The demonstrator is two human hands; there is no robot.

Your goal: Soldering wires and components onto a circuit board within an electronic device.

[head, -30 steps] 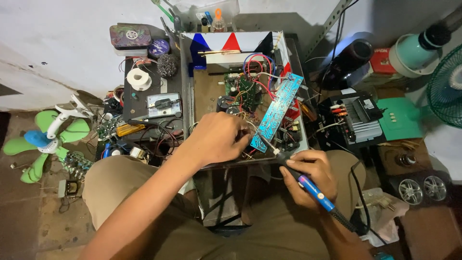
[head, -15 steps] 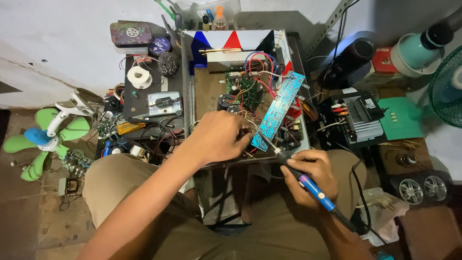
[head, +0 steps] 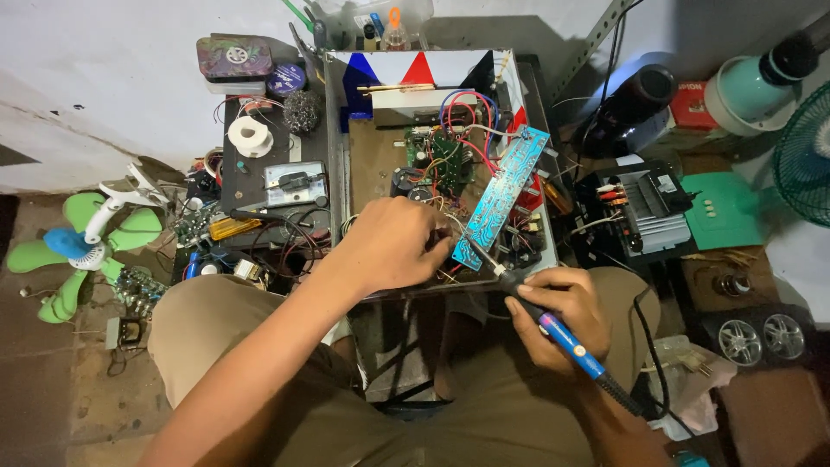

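At chassis front edge | blue PCB [head: 503,196] long axis runs back-right | R hand [head: 558,313] clamped on soldering iron [head: 553,327], tip at PCB's near end | L hand [head: 393,245] curled just left of it, grip unclear

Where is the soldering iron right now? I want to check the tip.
In the head view the soldering iron is in the right hand, lower right of centre, its tip at the lower end of the tilted blue circuit board, beside the left hand.
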